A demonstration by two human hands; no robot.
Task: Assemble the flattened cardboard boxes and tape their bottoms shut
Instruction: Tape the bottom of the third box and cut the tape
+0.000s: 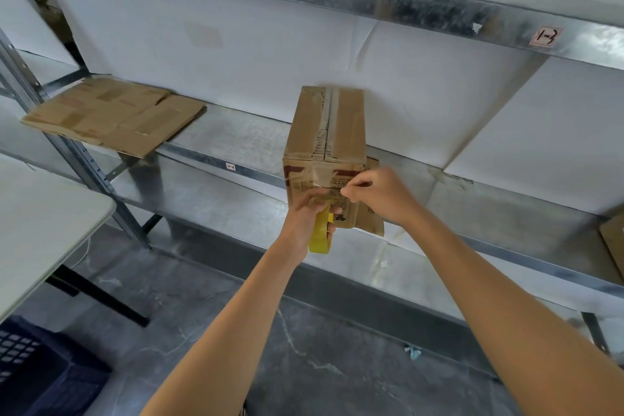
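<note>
A dark blue crate is seen on the floor at the lower left, with a pale table above it. Further right, flattened cardboard is laid on the metal shelf, with its near corner overhanging the front edge. Near the middle, an assembled box is stood on the same shelf against the white back panel. Its upper face is closed along a seam covered by a tape strip, which is carried down onto the printed near face. A yellow tape roll is gripped by the left hand just below that face. The right hand is held close beside the left, and the tape strip is pinched between its thumb and forefinger against the near face. One loose flap is left hanging at the box's lower right. At the far right edge, another piece of cardboard is partly seen.
</note>
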